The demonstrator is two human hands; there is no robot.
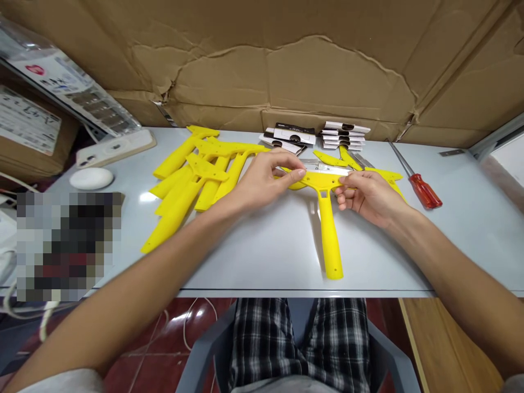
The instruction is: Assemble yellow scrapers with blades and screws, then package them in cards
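A yellow plastic scraper (331,234) points its handle toward me over the table. My left hand (270,172) pinches the left end of its wide head between thumb and fingers. At the head's right end, my right hand (370,194) grips it, fingers curled beneath. A strip of shiny metal (321,166) shows just behind the head; whether it is joined to it I cannot tell. Beyond my hands lie more yellow scraper parts (329,158), partly covered. To the left several yellow scraper handles (204,169) are heaped together.
White-and-black small boxes (343,135) are stacked at the back beside looser ones (292,135). A red-handled screwdriver (423,191) lies on the right. On the left are a power strip (117,150), a white oval object (91,178) and a blurred-out item (69,245). Cardboard (262,65) walls the back.
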